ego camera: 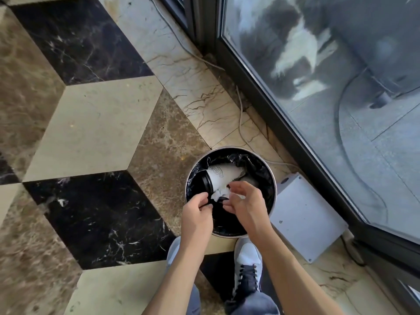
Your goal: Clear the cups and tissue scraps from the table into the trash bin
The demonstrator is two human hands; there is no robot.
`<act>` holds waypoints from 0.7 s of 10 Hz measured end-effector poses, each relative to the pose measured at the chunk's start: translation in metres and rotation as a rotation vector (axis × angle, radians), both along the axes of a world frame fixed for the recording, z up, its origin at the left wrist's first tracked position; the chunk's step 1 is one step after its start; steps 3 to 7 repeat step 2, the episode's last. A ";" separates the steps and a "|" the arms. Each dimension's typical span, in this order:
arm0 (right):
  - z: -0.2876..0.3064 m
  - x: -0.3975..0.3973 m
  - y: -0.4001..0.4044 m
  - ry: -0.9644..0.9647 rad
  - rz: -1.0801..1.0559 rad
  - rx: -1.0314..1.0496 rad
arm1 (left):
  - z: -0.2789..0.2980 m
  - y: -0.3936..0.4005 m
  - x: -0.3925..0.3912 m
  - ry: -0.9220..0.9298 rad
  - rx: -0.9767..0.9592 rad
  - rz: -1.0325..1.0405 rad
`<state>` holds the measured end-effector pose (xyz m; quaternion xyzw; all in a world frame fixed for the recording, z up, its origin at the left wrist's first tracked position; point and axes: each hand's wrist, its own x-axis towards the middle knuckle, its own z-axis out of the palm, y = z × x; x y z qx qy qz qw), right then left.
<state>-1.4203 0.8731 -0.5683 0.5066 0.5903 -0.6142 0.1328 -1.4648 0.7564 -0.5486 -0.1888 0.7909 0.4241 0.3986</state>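
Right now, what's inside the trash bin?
Inside the trash bin, on a black liner: a white cup with black lid, lying sideways, and tissue scraps. Left hand and right hand cover the rest.

The polished marble floor [95,123] forms a cube pattern of cream, veined black and mottled brown diamonds. The round silver-rimmed trash bin [271,176] has a glossy black liner, holding a white paper cup [219,176] with a black lid and faint line drawing.

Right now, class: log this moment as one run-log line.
stage: dumping | left hand: over bin, fingers curled | right hand: open, releasing tissue scraps | cup: lying inside trash bin
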 end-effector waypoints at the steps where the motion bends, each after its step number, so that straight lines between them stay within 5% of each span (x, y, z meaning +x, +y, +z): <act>1: 0.018 0.001 0.005 0.028 -0.017 0.022 | 0.016 -0.005 0.000 -0.002 0.023 0.018; 7: 0.046 -0.001 0.009 0.070 -0.020 0.043 | 0.041 -0.007 -0.002 0.016 0.058 0.032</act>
